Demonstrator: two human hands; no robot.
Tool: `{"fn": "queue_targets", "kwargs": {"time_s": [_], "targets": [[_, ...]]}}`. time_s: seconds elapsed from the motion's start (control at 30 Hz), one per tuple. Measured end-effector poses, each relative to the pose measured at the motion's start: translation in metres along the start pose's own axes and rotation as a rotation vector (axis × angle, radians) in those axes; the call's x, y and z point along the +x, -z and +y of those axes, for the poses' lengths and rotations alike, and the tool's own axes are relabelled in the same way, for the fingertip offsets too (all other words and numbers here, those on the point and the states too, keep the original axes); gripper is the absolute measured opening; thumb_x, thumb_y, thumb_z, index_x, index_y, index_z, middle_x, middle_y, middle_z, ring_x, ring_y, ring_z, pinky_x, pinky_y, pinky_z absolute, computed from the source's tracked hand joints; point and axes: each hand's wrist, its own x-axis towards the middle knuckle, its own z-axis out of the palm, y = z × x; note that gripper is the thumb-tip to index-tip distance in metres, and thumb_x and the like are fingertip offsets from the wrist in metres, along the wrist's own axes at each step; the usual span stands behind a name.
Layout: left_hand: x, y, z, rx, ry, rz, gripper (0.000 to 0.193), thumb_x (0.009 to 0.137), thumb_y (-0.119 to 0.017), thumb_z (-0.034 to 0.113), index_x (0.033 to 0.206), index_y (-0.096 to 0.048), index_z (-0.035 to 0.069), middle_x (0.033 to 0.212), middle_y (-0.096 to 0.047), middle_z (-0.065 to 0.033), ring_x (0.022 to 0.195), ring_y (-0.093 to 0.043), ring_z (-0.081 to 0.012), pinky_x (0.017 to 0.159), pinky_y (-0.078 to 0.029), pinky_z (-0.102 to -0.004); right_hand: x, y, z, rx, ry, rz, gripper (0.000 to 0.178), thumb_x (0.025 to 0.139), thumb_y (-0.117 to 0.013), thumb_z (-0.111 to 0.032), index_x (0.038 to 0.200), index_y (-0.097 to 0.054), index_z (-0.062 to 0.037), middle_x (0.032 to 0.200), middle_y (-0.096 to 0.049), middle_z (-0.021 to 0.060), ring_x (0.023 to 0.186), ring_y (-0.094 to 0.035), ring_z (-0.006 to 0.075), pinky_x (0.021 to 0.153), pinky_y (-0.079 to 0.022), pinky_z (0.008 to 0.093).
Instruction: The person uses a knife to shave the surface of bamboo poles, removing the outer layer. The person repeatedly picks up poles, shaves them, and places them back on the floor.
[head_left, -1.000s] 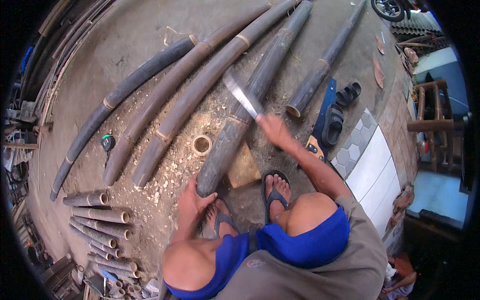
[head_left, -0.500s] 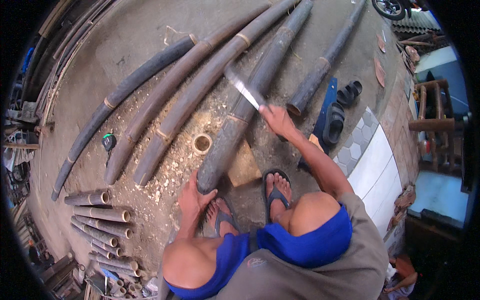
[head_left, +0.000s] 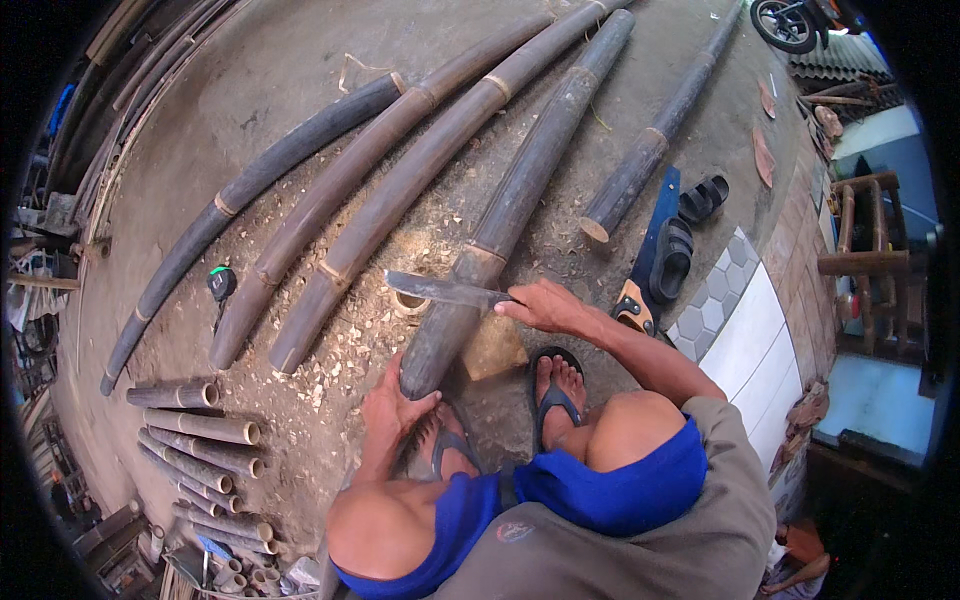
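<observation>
A dark bamboo pole (head_left: 519, 185) slants from the far right toward my feet, its near part over a flat wooden block (head_left: 497, 347). My left hand (head_left: 390, 407) grips the pole's near end. Closed around the handle of a machete (head_left: 437, 289), my right hand (head_left: 547, 305) is just right of the pole. The blade lies across the pole below a pale node ring and points left; whether its edge touches the bamboo I cannot tell. Partly behind the blade is a short bamboo ring (head_left: 408, 303), standing on the ground.
Three long bamboo poles (head_left: 400, 195) lie at left, another (head_left: 650, 150) at right. Cut bamboo pieces (head_left: 200, 427) lie at lower left. A tape measure (head_left: 221, 283) sits among wood chips. A handsaw (head_left: 655, 230) and black sandals (head_left: 672, 262) lie at right, beside white tiles (head_left: 745, 350).
My right hand has brought the machete down and nearer, from raised above the pole to across it, blade now pointing left. The left hand stays at the pole's end.
</observation>
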Motion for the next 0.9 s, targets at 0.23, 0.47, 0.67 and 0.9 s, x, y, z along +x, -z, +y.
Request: {"fn": "queue_targets", "kwargs": {"time_s": [0.23, 0.47, 0.67, 0.9], "targets": [[-0.002, -0.007, 0.003, 0.067, -0.092, 0.111, 0.106, 0.067, -0.093, 0.047, 0.157, -0.046, 0.018, 0.123, -0.072, -0.0219, 0.112, -0.071, -0.0428, 0.096, -0.057, -0.0503, 0.001, 0.01, 0.013, 0.218, -0.213, 0.323, 0.062, 0.106, -0.053, -0.055, 0.09, -0.065, 0.0041, 0.088, -0.067, 0.0329, 0.089, -0.067, 0.0519, 0.076, -0.051, 0.0557], [0.001, 0.002, 0.007, -0.018, -0.003, -0.033, 0.11, 0.065, -0.094, 0.045, 0.159, -0.045, 0.013, 0.127, -0.071, -0.0278, 0.118, -0.07, -0.0428, 0.103, -0.054, -0.0486, 0.021, 0.05, 0.033, 0.365, -0.357, 0.361, 0.059, 0.106, -0.052, -0.055, 0.092, -0.065, 0.0006, 0.092, -0.071, 0.0273, 0.09, -0.07, 0.0482, 0.08, -0.054, 0.0549], [0.001, 0.001, 0.002, -0.065, 0.003, -0.026, 0.111, 0.065, -0.094, 0.044, 0.159, -0.045, 0.011, 0.128, -0.071, -0.028, 0.12, -0.069, -0.0432, 0.105, -0.053, -0.0477, -0.003, 0.011, 0.006, 0.008, -0.015, 0.072, 0.058, 0.107, -0.05, -0.054, 0.094, -0.069, -0.0003, 0.093, -0.071, 0.0261, 0.088, -0.07, 0.0462, 0.079, -0.055, 0.0561], [0.008, 0.007, -0.005, -0.083, -0.028, -0.057, 0.11, 0.064, -0.093, 0.048, 0.159, -0.047, 0.015, 0.129, -0.071, -0.0263, 0.119, -0.069, -0.0415, 0.105, -0.053, -0.0473, 0.0, 0.021, 0.01, 0.154, -0.143, 0.292, 0.059, 0.107, -0.049, -0.052, 0.087, -0.064, 0.0019, 0.081, -0.069, 0.0268, 0.079, -0.071, 0.0418, 0.069, -0.053, 0.051]]}}
